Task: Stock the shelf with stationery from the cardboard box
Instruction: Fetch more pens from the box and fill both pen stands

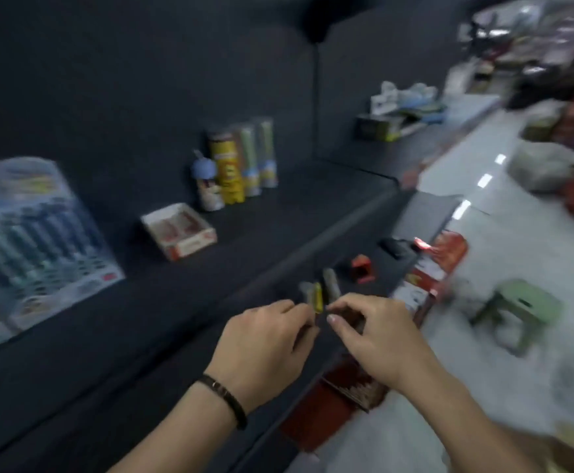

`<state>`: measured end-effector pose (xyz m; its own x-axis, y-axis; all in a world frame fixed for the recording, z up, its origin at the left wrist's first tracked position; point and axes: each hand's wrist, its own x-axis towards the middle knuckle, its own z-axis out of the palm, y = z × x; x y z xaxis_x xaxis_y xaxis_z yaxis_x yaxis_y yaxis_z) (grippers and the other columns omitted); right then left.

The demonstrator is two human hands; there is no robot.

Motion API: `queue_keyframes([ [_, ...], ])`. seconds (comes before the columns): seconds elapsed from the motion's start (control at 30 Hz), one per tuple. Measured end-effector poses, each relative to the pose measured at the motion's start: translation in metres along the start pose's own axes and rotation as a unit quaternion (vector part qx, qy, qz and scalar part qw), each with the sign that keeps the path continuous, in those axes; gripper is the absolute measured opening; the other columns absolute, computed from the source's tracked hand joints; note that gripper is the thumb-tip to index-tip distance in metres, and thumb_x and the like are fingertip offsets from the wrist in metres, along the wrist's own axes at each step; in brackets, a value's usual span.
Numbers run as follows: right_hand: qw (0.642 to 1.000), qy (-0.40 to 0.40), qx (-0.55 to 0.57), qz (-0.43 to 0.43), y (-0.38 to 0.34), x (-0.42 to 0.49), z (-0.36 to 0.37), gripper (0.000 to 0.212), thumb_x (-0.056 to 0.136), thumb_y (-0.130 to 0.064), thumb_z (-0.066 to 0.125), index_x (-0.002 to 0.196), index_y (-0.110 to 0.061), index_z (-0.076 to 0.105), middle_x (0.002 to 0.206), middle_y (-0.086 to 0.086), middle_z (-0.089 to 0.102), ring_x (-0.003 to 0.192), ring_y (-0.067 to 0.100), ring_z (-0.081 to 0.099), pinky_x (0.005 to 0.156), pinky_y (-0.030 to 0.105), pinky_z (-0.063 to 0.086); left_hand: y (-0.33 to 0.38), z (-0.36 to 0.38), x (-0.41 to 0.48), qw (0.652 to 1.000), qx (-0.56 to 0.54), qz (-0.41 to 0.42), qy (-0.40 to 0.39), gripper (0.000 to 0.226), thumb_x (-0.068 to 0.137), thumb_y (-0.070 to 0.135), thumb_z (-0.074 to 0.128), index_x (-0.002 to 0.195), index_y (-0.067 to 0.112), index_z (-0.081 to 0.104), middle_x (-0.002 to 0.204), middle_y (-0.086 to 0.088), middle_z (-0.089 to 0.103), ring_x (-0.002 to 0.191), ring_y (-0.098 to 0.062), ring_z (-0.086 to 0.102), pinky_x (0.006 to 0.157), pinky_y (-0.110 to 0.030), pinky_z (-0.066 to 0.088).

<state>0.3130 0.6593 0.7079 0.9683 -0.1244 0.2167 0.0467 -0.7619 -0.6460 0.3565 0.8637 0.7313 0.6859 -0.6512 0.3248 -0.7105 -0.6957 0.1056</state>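
The shelf [278,213] is matt black. The tray [180,230] is white with red trim, the canister [227,172] yellow. The small packets [318,297] are yellow and grey. The stool [521,308] is pale green, the wristband [224,401] black, the floor [517,233] whitish grey.

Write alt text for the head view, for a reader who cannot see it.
The left hand and right hand pinch small packs above a dark shelf. Farther back stand tall tubes and an open white tray.

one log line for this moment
hands: left hand and right hand pinch small pieces | where: at shelf front | image: blurred
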Motion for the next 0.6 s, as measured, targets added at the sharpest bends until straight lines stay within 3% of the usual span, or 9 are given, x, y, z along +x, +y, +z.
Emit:
queue_keyframes([
  [0.17,0.982,-0.023,-0.032,0.187,0.165,-0.121,-0.084,0.015,0.095,-0.041,0.068,0.105,-0.032,0.075,0.086,-0.014,0.074,0.083,0.004,0.067,0.082,0.031,0.056,0.167,0.109,0.038,0.98,-0.047,0.069,-0.181,0.025,0.101,0.052,0.046,0.109,0.031,0.058,0.106,0.008,0.065,0.097,-0.023,0.066,0.074,-0.036,0.05],
  [0.33,0.93,-0.045,-0.014,0.365,0.305,-0.26,-0.149,0.018,0.097,-0.043,0.06,0.103,-0.031,0.072,0.092,-0.004,0.078,0.085,0.011,0.071,0.07,0.025,0.051,0.319,0.218,0.061,0.924,-0.085,0.168,-0.332,0.021,0.102,0.049,0.05,0.111,0.033,0.062,0.111,0.009,0.069,0.101,-0.017,0.066,0.08,-0.035,0.052],
  [0.43,0.887,-0.049,-0.006,0.458,0.369,-0.336,-0.178,0.019,0.098,-0.041,0.064,0.106,-0.025,0.072,0.094,-0.005,0.075,0.091,0.02,0.069,0.078,0.033,0.056,0.393,0.273,0.066,0.878,-0.079,0.216,-0.42,0.023,0.103,0.051,0.049,0.111,0.035,0.063,0.112,0.007,0.068,0.103,-0.018,0.065,0.084,-0.037,0.055],
  [0.6,0.811,-0.046,0.012,0.584,0.473,-0.42,-0.2,0.034,0.098,-0.046,0.067,0.124,-0.025,0.069,0.117,0.002,0.072,0.109,0.022,0.068,0.093,0.033,0.055,0.495,0.365,0.087,0.81,-0.065,0.275,-0.513,0.026,0.102,0.049,0.049,0.112,0.031,0.066,0.111,0.003,0.07,0.097,-0.02,0.066,0.079,-0.035,0.055],
])
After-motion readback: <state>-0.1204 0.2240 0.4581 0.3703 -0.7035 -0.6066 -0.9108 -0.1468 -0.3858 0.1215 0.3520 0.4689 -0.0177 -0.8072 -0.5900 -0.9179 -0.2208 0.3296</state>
